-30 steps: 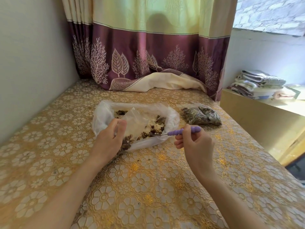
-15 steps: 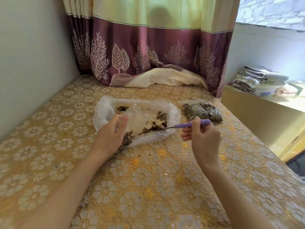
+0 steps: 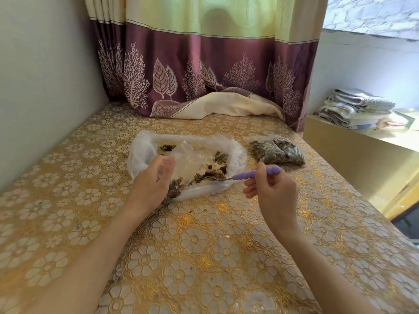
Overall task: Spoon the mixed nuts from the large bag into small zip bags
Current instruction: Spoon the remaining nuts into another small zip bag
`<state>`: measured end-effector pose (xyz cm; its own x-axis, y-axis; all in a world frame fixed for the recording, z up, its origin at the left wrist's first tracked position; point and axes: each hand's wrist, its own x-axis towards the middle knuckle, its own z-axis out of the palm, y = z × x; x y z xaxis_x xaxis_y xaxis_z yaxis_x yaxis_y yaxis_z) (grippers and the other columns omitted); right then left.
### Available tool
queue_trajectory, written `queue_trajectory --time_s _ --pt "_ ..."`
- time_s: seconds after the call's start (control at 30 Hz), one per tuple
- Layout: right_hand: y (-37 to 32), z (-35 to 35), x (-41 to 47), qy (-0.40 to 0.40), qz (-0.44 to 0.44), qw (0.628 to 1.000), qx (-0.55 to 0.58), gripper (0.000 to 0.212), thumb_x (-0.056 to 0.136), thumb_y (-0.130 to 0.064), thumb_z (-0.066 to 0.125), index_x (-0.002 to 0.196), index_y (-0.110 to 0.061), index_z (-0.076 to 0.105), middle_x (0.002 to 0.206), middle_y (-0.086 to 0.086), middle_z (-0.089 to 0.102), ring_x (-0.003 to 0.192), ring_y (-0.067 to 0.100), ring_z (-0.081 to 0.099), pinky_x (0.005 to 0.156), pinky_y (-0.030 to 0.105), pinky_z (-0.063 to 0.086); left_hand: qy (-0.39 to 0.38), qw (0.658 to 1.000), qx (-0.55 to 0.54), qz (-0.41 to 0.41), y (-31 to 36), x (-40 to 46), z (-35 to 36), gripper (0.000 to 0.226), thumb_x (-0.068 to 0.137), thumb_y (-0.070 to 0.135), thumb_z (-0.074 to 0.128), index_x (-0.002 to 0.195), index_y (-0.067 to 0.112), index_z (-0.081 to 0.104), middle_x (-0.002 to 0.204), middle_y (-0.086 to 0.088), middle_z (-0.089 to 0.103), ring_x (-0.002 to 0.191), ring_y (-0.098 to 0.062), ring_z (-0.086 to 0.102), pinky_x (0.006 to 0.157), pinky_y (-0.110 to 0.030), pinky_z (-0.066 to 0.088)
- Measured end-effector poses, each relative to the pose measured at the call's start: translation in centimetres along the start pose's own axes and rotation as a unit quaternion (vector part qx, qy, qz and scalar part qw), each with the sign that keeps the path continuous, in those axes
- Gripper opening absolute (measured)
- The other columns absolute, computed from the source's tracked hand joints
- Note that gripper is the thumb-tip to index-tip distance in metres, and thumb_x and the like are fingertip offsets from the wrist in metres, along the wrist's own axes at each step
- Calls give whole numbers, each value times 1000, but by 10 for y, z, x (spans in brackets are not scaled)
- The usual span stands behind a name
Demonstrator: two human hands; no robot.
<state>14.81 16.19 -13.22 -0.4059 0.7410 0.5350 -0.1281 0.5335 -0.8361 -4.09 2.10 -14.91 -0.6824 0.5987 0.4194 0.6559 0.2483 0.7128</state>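
Two hands [image 3: 149, 186] at large bag [image 3: 140, 155] rim

Glossy embossed tablecloth [image 3: 204, 257]; thin clear-plastic large bag [image 3: 140, 155]; satiny curtain [image 3: 204, 64].

Floral table [image 3: 204, 257] (large bag [image 3: 140, 155], filled bags [image 3: 277, 150])

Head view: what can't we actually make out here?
- Spoon bowl: too small to tell whether it is loaded.
- Small zip bag fill: its lower part is behind the left hand.
- Filled bags: count unclear, they overlap.
- Right hand fingertips: curled out of sight.
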Motion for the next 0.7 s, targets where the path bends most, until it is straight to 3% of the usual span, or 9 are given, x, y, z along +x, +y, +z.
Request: queue_trajectory --time_s 0.17,0.3,0.43,0.5,0.63,0.7 --pt "4 4 0 30 -10 999 -15 34 98 -19 48 73 -8 67 69 -6 73 50 12 63 49 22 52 -3 1000 -3 2 -1 2 0 68 82 75 15 110 27 54 81 6 63 80 -4 57 65 -27 41" --pt "9 10 -1 18 -34 998 -55 26 97 -19 50 75 -23 65 72 -13 72 52 8 64 51 33 55 1 1000 -5 -1 -1 2 0 73 76 82 12 108 31 53 78 1 64 73 -5 57 61 -26 40" --pt "9 14 5 33 -31 996 -71 32 97 -22 50 71 -37 60 66 -1 71 51 16 63 53 46 53 0 1000 5 3 -1 2 1 73 78 80 12 109 29 54 74 1 63 71 -7 58 60 -26 40" --pt "11 19 8 24 -57 993 -96 28 97 -25 48 74 -34 61 66 6 69 52 25 62 51 48 52 -1 1000 4 4 -1 2 1 70 81 78 13 109 29 54 75 1 63 73 -6 58 61 -26 40" --pt "21 26 8 -4 -83 987 -134 31 93 -33 44 86 -9 64 72 11 69 57 27 63 52 47 51 -1 1000 4 2 -1 0 2 65 83 73 15 113 29 53 83 1 65 77 -3 57 65 -24 42" --pt "24 26 9 -3 -66 988 -140 25 95 -26 47 88 -10 65 73 6 70 59 25 64 54 45 51 1 1000 3 7 -1 0 2 66 82 74 14 113 29 53 79 2 65 75 -5 58 64 -25 42"
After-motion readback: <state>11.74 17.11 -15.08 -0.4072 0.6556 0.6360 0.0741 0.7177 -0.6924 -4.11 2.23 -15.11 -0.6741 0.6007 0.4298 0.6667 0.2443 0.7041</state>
